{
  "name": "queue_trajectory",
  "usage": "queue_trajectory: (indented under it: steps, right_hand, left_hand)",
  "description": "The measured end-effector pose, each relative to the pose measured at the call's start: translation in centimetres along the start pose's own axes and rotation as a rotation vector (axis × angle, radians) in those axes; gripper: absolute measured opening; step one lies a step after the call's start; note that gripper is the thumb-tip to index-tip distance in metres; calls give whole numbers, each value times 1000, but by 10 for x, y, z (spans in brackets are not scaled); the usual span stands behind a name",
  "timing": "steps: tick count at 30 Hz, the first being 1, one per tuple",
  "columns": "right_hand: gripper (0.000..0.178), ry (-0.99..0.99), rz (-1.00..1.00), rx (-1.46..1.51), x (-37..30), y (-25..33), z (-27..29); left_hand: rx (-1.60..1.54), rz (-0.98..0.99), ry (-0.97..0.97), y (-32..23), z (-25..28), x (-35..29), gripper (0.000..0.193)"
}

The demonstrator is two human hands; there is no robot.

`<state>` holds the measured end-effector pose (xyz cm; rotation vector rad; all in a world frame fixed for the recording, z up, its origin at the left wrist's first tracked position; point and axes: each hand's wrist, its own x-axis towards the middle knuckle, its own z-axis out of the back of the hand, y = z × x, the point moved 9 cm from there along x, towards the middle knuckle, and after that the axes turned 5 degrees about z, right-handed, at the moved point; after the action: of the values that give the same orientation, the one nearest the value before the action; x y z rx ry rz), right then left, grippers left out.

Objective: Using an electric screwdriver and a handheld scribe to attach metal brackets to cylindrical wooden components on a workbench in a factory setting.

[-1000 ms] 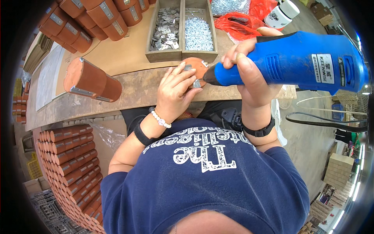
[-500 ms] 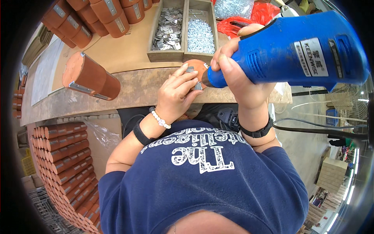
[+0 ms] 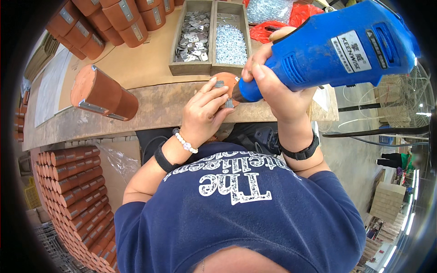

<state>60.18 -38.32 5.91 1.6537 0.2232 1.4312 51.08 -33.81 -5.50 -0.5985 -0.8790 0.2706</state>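
Note:
My right hand point(image 3: 287, 93) grips a blue electric screwdriver point(image 3: 309, 52), whose body tilts up to the right. Its dark tip points at a reddish-brown round piece point(image 3: 232, 82) at the bench edge; whether tip and piece touch, I cannot tell. Around the left of that piece my left hand point(image 3: 203, 107) is closed, fingers on its top face. A small grey metal plate point(image 3: 229, 103) shows by the fingertips, and another lies near the upper fingers. The rest of the piece is hidden by my hand.
A wooden box point(image 3: 191, 69) with metal plates and screws in two compartments stands behind. To the left a reddish-brown cylinder point(image 3: 109, 98) stands near the edge; more cylinders point(image 3: 129, 22) are stacked at the far left, others point(image 3: 77, 182) below the bench. Red plastic bags point(image 3: 307, 16) lie behind the screwdriver.
The view has shifted slightly. The screwdriver's rear end is a little higher, and its nose sits slightly farther left against the piece. Both hands keep their holds.

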Motion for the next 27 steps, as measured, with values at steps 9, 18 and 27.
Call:
queue_trajectory:
  steps: [9,18,27]
  right_hand:
    - [42,-30,-48,21,-2,-8,3]
    - [43,44,-16,24,-2,-9,-2]
    - [13,-147,-51,153,-3,-16,8]
  left_hand:
    - [-7,-13,2,0,0,0,32]
    - [-19,14,22,2,-1,-1,32]
    - [-1,-14,7,-1,0,1,31]
